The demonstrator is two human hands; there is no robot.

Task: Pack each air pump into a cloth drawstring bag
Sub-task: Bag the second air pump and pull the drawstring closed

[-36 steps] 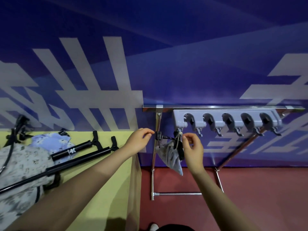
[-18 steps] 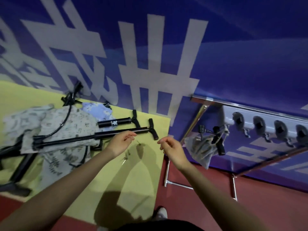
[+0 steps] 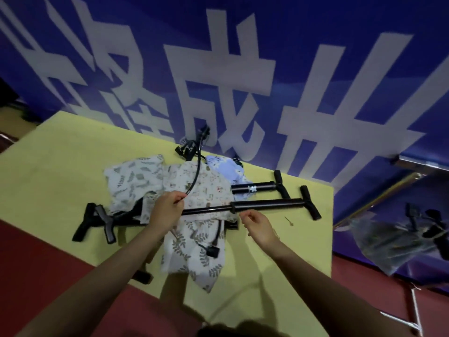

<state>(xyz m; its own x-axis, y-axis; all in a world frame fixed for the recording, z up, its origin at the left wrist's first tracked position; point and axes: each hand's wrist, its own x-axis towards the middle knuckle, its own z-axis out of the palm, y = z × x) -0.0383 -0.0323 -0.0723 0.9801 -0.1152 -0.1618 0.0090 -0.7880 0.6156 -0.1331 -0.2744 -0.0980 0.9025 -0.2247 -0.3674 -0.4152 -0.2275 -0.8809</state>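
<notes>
Long black metal air pumps with T-handles (image 3: pixel 267 206) lie flat across crumpled leaf-printed cloth drawstring bags (image 3: pixel 194 190) on yellow table (image 3: pixel 60 166).

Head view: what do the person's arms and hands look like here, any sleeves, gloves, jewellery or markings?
Both forearms enter from the bottom edge and are bare for all of their visible length; no sleeve shows. The left hand and right hand wear no gloves. No watch, ring, bracelet or marking is visible on either, though the picture is somewhat blurred and dim.
</notes>
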